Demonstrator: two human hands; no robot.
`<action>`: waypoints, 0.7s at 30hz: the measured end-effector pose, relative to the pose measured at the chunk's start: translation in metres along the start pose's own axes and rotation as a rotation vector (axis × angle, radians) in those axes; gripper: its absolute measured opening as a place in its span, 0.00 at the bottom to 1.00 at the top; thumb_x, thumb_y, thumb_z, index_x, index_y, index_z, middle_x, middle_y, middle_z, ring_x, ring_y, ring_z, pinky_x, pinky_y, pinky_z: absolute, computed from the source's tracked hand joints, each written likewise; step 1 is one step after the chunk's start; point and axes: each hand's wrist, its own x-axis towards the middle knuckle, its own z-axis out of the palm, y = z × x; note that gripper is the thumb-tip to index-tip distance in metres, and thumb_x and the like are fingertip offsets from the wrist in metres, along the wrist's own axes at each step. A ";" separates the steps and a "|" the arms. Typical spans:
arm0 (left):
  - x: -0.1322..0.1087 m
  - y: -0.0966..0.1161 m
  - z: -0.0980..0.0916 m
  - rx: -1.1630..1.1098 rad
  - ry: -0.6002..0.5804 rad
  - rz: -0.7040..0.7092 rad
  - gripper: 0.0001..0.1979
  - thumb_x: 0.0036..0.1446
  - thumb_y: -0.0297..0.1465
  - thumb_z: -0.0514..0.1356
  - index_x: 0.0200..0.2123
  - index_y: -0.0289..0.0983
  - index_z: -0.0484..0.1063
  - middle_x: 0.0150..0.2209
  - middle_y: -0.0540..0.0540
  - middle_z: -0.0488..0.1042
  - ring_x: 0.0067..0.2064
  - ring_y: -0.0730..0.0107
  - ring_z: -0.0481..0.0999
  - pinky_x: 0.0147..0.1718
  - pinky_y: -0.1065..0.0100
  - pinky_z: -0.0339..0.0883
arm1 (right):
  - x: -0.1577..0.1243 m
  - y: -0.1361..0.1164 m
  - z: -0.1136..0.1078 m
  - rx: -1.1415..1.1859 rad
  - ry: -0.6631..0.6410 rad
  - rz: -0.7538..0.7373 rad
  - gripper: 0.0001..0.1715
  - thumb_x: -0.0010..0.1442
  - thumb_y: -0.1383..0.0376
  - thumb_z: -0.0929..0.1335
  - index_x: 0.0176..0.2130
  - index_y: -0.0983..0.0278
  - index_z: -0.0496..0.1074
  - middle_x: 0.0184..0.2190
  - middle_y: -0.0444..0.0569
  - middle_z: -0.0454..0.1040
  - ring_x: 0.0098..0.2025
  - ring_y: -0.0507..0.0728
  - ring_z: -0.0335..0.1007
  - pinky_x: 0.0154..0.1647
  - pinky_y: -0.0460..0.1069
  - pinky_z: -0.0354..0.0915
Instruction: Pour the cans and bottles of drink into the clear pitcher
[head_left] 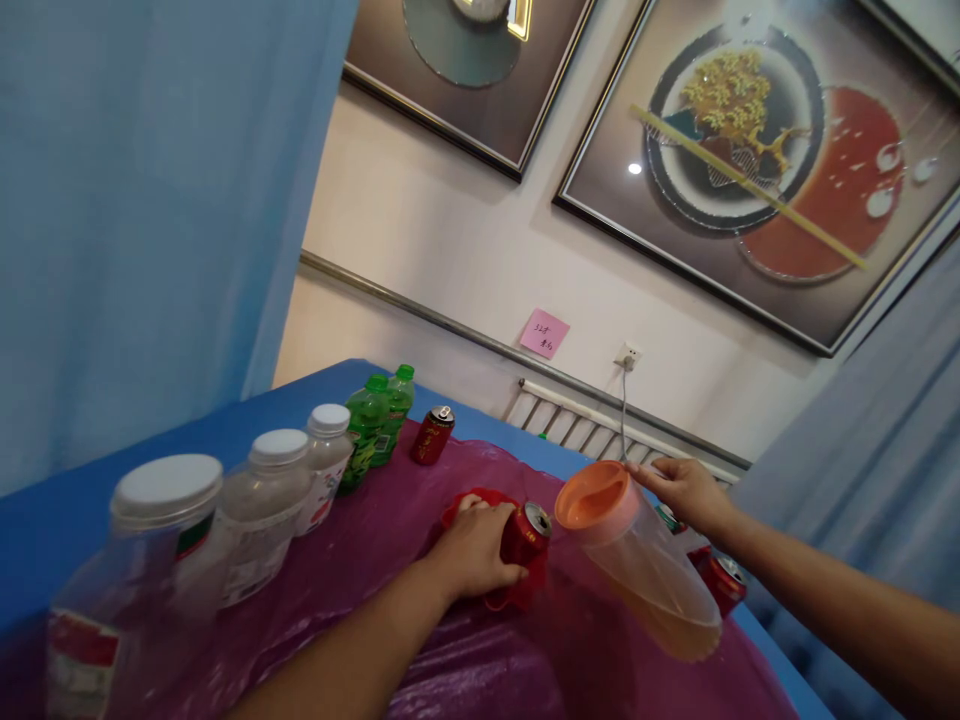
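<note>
My left hand (474, 548) is closed around an opened red drink can (527, 532), whose top faces up and leans slightly to the right. Under the hand and can shows a red plastic piece (517, 598) with a wavy edge; its full shape is hidden. In my right hand (686, 492) is a clear plastic pitcher (649, 575) with an orange lid (594, 497), gripped near the lid at its far side. The pitcher tilts toward the can, with brownish liquid lying along its lower side. Its lid is apart from the can.
Clear jars with white lids (279, 447) and green bottles (369, 425) line the left side. Another red can (433, 436) stands at the back, and more cans (726, 583) at the right. Purple plastic sheeting (420, 640) covers the blue table (315, 385). Blue curtains (150, 200) flank it.
</note>
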 end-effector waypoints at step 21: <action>0.008 -0.006 0.002 -0.029 0.116 -0.046 0.30 0.45 0.44 0.70 0.51 0.40 0.73 0.48 0.41 0.80 0.52 0.48 0.76 0.60 0.53 0.60 | -0.005 0.083 0.040 0.597 0.318 0.073 0.32 0.54 0.38 0.69 0.20 0.59 0.61 0.14 0.37 0.57 0.17 0.51 0.53 0.19 0.47 0.54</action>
